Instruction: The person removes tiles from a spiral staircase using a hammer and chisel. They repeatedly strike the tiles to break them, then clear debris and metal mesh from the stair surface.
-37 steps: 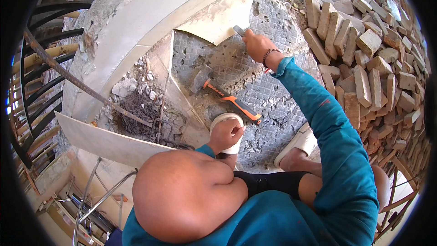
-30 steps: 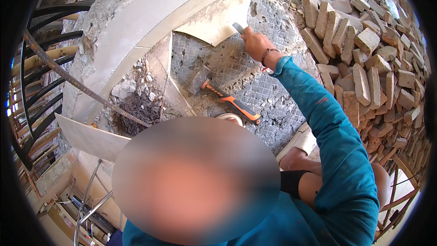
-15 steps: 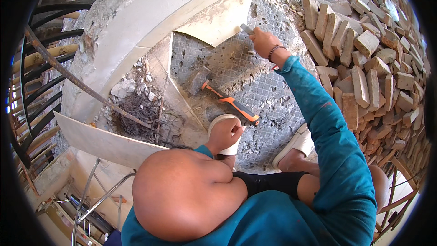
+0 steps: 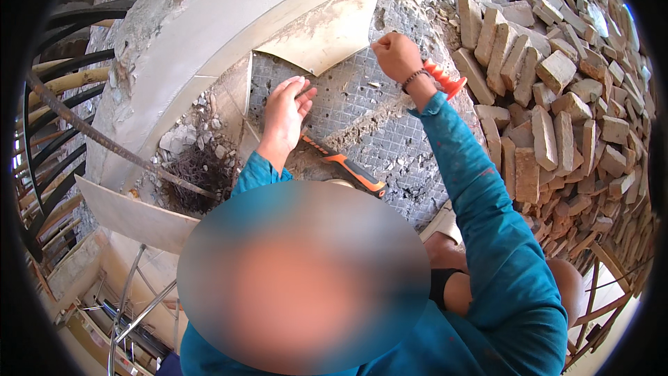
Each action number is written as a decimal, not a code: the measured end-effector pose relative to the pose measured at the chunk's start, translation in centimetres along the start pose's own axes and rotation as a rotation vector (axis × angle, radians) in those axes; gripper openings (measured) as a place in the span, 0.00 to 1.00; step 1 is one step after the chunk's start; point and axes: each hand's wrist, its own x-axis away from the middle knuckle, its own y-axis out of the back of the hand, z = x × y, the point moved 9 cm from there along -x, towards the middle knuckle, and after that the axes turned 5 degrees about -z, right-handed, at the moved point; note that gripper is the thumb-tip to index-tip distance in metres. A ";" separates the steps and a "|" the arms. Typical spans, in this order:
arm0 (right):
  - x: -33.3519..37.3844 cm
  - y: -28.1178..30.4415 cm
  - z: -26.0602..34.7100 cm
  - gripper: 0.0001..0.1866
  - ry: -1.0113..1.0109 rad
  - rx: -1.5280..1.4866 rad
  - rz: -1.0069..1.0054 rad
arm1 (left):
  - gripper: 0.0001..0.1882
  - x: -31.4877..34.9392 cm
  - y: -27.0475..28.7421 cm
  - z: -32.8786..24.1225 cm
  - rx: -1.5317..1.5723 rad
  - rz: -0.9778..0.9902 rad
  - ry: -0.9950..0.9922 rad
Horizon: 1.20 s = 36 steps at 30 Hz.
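Observation:
My right hand (image 4: 398, 58) is closed in a fist over the tiled ground, just right of the cream floor tile (image 4: 320, 38) with its broken pointed edge. An orange ribbed grip (image 4: 444, 80), apparently a chisel's, sticks out behind the wrist; its blade does not show. My left hand (image 4: 284, 113) is raised, fingers apart with nothing in them, below the tile's broken edge. Beside the left wrist lies a hammer (image 4: 351, 170) with an orange and black handle, its head hidden by my hand and wrist. Grey mesh-patterned mortar (image 4: 403, 146) lies exposed around it.
A large heap of bricks (image 4: 550, 132) fills the right side. Rubble and a dark tangle of wire (image 4: 191, 177) lie to the left, with a rusty rod (image 4: 118, 139) slanting over them. A loose tile slab (image 4: 132, 212) stands near a metal frame (image 4: 142, 313).
My left hand has risen from beside my foot toward the broken tile and opened. My right hand has turned, bringing the orange grip into view and hiding the grey blade.

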 end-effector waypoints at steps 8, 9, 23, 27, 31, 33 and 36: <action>-0.6 -4.2 0.0 0.17 -0.071 -0.007 0.013 | 0.33 -2.3 -2.1 1.0 0.026 -0.054 0.081; -0.5 -4.3 0.1 0.17 -0.054 -0.005 0.005 | 0.34 -2.5 -2.2 1.1 0.028 -0.059 0.087; -0.7 -3.4 -0.1 0.15 -0.144 -0.206 -0.031 | 0.21 -2.3 -2.0 1.0 0.054 -0.109 0.148; -0.5 -2.6 0.3 0.14 -0.045 -0.093 -0.206 | 0.17 -2.1 -1.9 1.1 0.014 -0.073 0.153; -0.4 -3.8 -1.0 0.15 -0.162 -0.178 -0.132 | 0.14 -2.1 -1.8 1.1 -0.010 -0.055 0.174; -0.5 -3.8 -0.9 0.15 -0.137 -0.136 -0.122 | 0.14 -2.2 -1.4 1.2 -0.015 -0.075 0.194; -0.6 -3.5 -0.7 0.16 -0.124 -0.081 -0.124 | 0.15 -2.8 -1.5 1.2 -0.037 -0.017 0.197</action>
